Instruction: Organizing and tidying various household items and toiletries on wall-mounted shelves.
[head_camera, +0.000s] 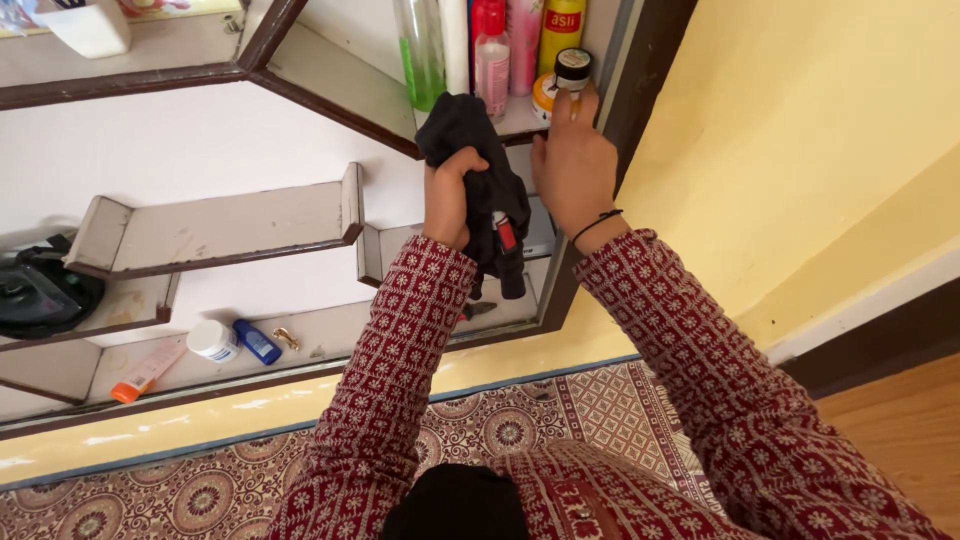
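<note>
Black cloth (478, 160) inside left fingers (452, 168)

Both my arms reach up toward twelve o'clock in red patterned sleeves. My left hand (447, 195) is balled into a tight fist, knuckles out. My right hand (572, 165), at its three o'clock, has its fingers pinched closed, wrist bent.

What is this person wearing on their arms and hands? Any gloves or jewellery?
Both arms are covered to the wrist by long sleeves of dark red fabric with a small repeating cream pattern of squares and flower-like motifs. The left hand and the right hand are bare, without gloves. A thin black cord bracelet circles the right wrist. No rings or watch can be made out.
</note>
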